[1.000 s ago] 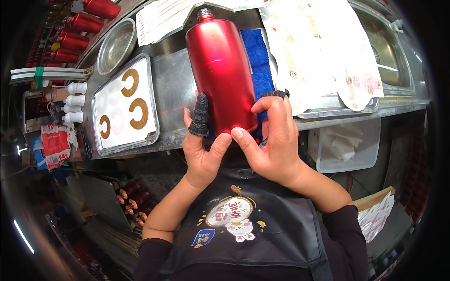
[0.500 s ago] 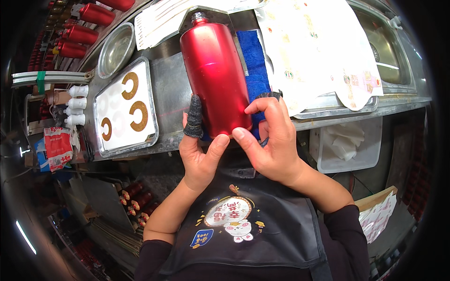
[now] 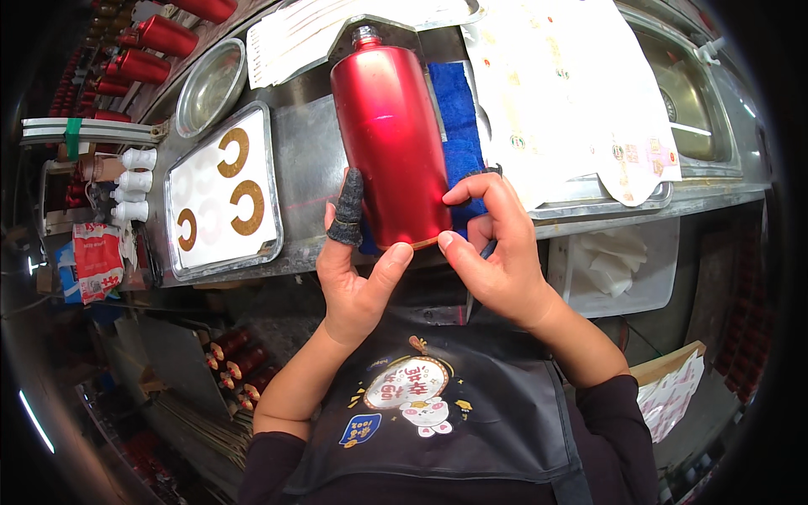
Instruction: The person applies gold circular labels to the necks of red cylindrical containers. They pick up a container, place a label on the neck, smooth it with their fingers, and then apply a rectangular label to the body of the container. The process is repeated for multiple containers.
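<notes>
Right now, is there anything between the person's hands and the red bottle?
Nothing visible. The left hand and the right hand already touch the red bottle at its lower end; only a dark finger cot covers one left finger.

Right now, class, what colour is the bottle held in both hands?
Glossy metallic red bottle, with a bare silver neck; the head view shows it best.

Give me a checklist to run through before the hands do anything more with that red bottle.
1. Glossy red metal bottle lies on the folded blue cloth, neck away from the person: ok.
2. Left hand at the base, thumb on the lower rim: ok.
3. Right hand at the base's right side, fingertips on the rim: ok.
4. Dark fingertip cover sits on the left index finger: ok.
5. Bottle neck capped: cannot tell.
6. Gold ring-shaped decals lie in the steel tray beside the bottle: ok.
</notes>
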The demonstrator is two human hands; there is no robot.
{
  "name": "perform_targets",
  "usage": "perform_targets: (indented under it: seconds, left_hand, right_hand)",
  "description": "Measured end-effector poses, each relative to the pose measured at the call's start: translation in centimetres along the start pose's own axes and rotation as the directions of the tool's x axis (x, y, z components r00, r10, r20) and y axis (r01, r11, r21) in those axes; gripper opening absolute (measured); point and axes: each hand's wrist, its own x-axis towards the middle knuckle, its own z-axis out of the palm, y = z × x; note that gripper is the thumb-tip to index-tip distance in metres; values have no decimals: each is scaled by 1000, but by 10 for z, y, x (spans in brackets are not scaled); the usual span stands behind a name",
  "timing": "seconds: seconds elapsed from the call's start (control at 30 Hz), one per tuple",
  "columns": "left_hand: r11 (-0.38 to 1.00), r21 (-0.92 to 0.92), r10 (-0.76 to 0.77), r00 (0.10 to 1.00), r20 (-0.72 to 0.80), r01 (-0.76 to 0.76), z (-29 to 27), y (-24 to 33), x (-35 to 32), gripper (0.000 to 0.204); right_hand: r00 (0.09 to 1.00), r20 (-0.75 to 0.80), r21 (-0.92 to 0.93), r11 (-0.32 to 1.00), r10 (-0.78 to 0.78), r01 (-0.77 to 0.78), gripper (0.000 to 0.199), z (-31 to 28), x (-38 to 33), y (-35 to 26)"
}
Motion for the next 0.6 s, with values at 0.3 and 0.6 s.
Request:
perform_targets:
  seconds: [0.3,0.6]
  left_hand:
    - [999,45,10,999,41,-12,0,1,0,68]
    - [998,67,6,999,44,-9,-3,-3,-2,72]
  right_hand:
    - [990,79,39,992,120,-123,36,-3,5,-5]
    - [972,110,140,965,207,-222,35,-5,3,-1]
